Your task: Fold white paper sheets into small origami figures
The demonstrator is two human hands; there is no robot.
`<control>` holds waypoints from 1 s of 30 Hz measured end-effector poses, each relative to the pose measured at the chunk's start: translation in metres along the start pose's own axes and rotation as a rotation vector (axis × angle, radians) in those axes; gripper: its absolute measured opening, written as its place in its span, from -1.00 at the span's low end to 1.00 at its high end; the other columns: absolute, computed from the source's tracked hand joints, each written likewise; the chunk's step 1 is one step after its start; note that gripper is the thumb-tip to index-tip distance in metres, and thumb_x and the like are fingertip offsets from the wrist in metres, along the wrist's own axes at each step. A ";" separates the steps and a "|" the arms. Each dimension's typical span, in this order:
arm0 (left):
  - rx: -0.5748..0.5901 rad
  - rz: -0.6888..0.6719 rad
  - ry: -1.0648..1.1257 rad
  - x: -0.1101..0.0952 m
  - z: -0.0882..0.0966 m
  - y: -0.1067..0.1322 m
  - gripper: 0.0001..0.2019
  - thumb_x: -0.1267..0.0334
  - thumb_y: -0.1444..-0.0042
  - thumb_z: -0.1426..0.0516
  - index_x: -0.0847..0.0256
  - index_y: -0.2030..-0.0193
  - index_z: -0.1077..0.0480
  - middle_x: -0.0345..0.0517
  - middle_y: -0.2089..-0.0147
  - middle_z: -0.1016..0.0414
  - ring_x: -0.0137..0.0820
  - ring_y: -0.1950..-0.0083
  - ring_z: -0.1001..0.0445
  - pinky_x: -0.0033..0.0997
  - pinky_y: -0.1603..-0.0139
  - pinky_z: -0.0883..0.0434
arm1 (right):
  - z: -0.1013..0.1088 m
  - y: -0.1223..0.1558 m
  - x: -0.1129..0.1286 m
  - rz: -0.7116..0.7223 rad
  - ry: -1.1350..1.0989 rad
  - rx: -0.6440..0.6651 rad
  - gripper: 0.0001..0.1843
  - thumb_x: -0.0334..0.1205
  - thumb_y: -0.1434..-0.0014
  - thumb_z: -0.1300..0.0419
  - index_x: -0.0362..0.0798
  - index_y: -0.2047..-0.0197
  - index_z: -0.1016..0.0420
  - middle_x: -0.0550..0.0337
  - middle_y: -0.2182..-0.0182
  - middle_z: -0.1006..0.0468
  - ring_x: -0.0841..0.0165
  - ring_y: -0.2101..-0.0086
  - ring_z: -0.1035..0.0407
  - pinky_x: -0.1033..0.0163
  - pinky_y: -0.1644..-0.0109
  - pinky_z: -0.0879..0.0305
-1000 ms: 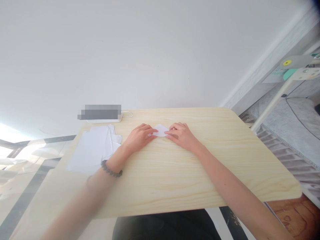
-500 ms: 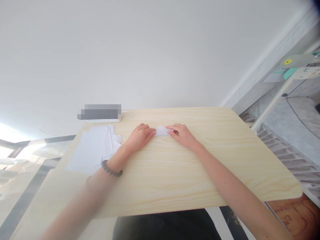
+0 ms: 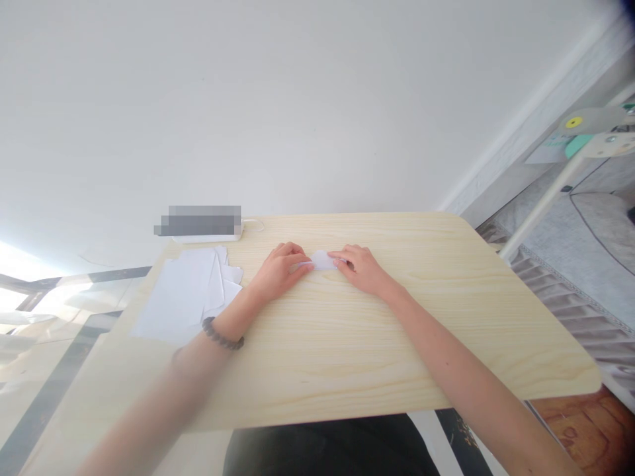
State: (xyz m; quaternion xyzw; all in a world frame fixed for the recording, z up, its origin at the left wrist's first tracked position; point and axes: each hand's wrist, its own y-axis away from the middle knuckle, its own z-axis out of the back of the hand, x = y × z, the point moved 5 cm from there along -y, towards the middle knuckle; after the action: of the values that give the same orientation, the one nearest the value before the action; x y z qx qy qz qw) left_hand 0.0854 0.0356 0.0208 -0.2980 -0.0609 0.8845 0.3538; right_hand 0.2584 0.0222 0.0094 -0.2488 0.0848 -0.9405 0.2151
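A small piece of folded white paper (image 3: 323, 260) lies near the middle of the wooden table (image 3: 337, 350), between my two hands. Its left end is pinched by my left hand (image 3: 284, 268), thumb below and fingers above. At the other end, my right hand (image 3: 361, 266) grips the paper between thumb and index finger. Both ends of the paper are partly hidden under the fingers. A dark beaded bracelet (image 3: 222, 336) circles my left wrist.
Loose white sheets (image 3: 181, 287) lie in a pile at the table's left side. Behind them, by the wall, stands a white box-like object (image 3: 208, 239), blurred out on top, with a thin white cable (image 3: 255, 223). A metal frame (image 3: 540, 192) stands off to the right.
My left fingers have shifted slightly to the right along the paper, and its left end now shows between thumb and fingers. The right index finger reaches a little further over the paper.
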 end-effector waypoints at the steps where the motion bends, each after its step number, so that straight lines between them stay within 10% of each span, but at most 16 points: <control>1: -0.002 -0.012 0.012 -0.002 0.000 0.000 -0.73 0.10 -0.13 0.04 0.14 0.22 -0.42 -0.07 0.15 -0.33 -0.34 0.09 -0.29 -0.29 0.00 -0.23 | 0.000 0.000 0.001 0.008 -0.002 0.008 -0.67 -0.21 -0.19 0.07 -0.01 0.05 -0.41 0.14 0.37 -0.43 0.36 0.30 -0.26 0.19 0.12 -0.10; 30: -0.010 0.168 -0.103 0.016 -0.007 -0.004 -0.71 0.06 -0.09 0.01 0.04 0.20 -0.47 -0.10 0.36 -0.43 -0.24 0.11 -0.25 -0.18 0.07 -0.19 | 0.003 -0.001 0.005 -0.009 -0.120 -0.007 -0.72 -0.17 -0.14 -0.03 0.01 0.13 -0.46 0.18 0.40 -0.48 0.41 0.40 -0.28 0.25 0.22 -0.18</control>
State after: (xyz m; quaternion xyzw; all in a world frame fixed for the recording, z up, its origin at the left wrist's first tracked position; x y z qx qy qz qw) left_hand 0.0827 0.0487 0.0091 -0.2579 -0.0584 0.9248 0.2734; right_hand 0.2557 0.0207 0.0148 -0.3061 0.0739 -0.9245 0.2148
